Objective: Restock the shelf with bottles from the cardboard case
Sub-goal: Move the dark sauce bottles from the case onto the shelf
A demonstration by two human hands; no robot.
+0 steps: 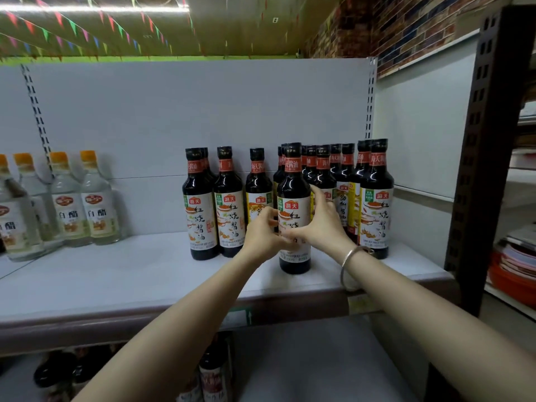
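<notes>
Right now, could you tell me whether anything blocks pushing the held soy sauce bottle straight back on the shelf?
Yes. More dark soy sauce bottles stand directly behind the held bottle, gripped by the left hand and right hand; the shelf lies bare further left.

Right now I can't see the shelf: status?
Both hands, left hand and right hand, gripping one soy sauce bottle, upright on shelf. Nothing blocking.

Dark soy-sauce bottle (294,207) upright on white shelf (121,274).

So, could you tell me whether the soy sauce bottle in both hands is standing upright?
Upright: the soy sauce bottle stands base-down on the shelf, cap on top.
</notes>
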